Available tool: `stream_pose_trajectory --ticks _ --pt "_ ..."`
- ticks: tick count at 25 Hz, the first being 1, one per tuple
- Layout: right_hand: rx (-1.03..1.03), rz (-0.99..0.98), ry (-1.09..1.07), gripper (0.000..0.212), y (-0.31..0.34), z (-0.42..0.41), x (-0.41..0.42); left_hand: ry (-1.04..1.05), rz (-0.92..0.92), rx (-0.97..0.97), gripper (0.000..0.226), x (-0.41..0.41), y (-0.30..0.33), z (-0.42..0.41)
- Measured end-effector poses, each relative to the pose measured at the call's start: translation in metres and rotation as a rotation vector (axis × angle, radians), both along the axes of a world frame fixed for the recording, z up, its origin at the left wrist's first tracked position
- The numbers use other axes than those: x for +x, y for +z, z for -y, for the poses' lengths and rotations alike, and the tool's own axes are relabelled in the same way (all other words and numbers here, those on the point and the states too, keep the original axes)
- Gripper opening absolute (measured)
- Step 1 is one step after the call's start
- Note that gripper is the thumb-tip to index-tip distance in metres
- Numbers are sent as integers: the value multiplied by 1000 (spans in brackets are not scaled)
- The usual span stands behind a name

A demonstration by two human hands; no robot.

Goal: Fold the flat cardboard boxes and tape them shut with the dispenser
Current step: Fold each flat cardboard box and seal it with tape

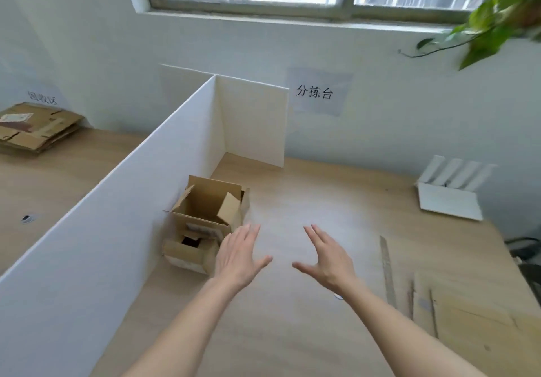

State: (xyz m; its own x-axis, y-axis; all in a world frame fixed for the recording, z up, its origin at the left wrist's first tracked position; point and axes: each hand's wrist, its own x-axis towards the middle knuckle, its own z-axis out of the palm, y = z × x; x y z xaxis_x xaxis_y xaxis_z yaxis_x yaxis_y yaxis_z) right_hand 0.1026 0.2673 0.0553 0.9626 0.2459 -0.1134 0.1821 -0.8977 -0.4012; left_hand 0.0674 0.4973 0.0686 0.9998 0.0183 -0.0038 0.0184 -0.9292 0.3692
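An erected brown cardboard box (210, 205) with its top flaps open stands against the white divider. A smaller brown box (187, 252) with a hole in its top sits just in front of it. Flat cardboard sheets (468, 327) lie at the lower right of the table. My left hand (238, 255) hovers with straight fingers right beside the smaller box, holding nothing. My right hand (329, 259) is held out over the bare table, fingers straight, palm facing the left hand. No tape dispenser is in view.
A white divider (117, 189) splits the wooden table (292, 201). Left of it lies a stack of flattened boxes (35, 128). A white open carton (450, 192) sits at the right by the wall. A plant (491, 16) hangs at the top right.
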Motion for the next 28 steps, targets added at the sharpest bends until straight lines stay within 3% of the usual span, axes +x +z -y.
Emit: stream_pose_trajectory --ticks 6,9,14,18,23,28 --pt "-51 79 -149 89 38 235 -48 -147 32 -40 81 -17 44 233" --pt "-103 43 -276 91 26 362 -88 -239 11 -29 82 -32 34 339" --pt "-108 -111 -493 100 -15 504 -141 -298 -138 -37 89 -48 -12 453" --pt "-38 -278 -579 113 -70 543 -163 -195 -297 -65 103 -55 -72 493" --pt "209 -400 -665 133 -129 551 -170 -53 -473 -176 119 -60 -137 515" --pt "379 -343 -735 133 -151 544 -163 41 -422 -256 121 -65 -153 531"
